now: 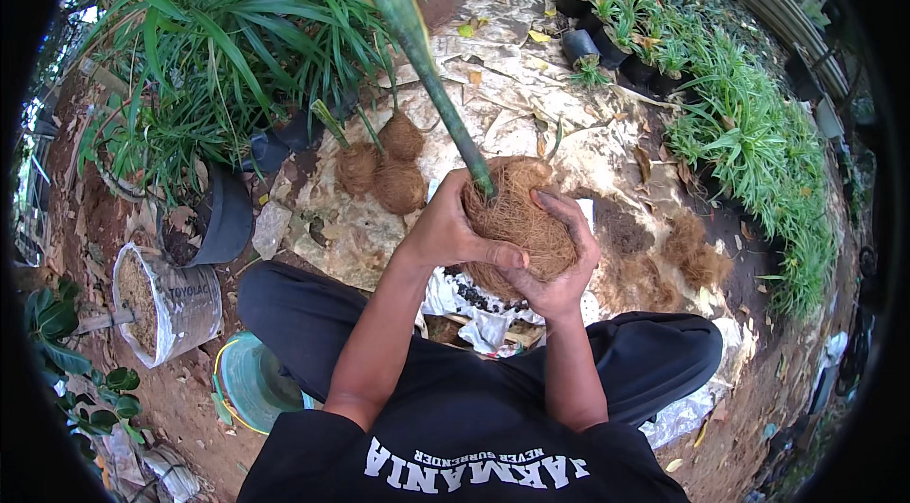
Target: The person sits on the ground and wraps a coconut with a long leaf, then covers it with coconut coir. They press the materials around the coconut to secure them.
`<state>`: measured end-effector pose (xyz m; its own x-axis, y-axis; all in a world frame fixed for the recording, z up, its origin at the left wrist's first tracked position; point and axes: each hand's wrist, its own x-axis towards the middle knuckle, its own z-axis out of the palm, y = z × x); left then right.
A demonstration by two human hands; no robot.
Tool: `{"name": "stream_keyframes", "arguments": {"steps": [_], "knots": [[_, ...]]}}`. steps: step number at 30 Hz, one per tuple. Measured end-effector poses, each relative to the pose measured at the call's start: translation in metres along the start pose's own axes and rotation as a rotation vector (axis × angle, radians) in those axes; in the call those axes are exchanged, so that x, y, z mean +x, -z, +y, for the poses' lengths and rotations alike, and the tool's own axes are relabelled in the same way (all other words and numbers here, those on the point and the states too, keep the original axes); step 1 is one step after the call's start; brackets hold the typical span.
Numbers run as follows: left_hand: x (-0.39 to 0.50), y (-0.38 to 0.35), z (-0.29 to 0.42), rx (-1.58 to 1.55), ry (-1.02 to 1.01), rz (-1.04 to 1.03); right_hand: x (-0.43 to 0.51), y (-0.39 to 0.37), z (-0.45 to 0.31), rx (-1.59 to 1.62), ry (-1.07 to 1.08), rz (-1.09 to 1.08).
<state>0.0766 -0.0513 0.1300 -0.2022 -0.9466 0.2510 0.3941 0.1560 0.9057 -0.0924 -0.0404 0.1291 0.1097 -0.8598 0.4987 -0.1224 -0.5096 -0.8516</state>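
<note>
Both hands clasp a ball of brown coconut fibre (522,218) above my lap. My left hand (462,226) wraps its left side, with the thumb across the front. My right hand (565,258) cups the right side and the underside. A stiff mottled green leaf (444,90), like a snake plant's, rises out of the ball and leans up to the left. Below the ball, white plastic sheeting (487,336) carries dark soil crumbs (473,297). Beyond my left hand, several finished-looking fibre balls with leaf stems (398,186) stand close together on the ground sheet.
Loose coconut fibre (693,250) lies on the right. To the left are a toppled black pot (213,218), a tub of light-brown granular material (170,304) and a green bucket (259,378). Spider plants (761,119) line the right; a large leafy plant (213,26) stands at upper left.
</note>
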Motion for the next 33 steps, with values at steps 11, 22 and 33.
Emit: {"name": "stream_keyframes", "arguments": {"steps": [11,22,33], "knots": [[0.014,-0.014,0.004,-0.231,0.237,0.519,-0.011,-0.016,0.014,-0.304,0.356,0.103],[0.006,0.010,-0.009,-0.278,-0.010,-0.115,-0.013,-0.007,0.007,0.626,-0.386,-0.028],[0.007,0.001,-0.009,-0.337,0.206,0.251,-0.019,-0.024,0.021,-0.117,0.270,0.192]]}}
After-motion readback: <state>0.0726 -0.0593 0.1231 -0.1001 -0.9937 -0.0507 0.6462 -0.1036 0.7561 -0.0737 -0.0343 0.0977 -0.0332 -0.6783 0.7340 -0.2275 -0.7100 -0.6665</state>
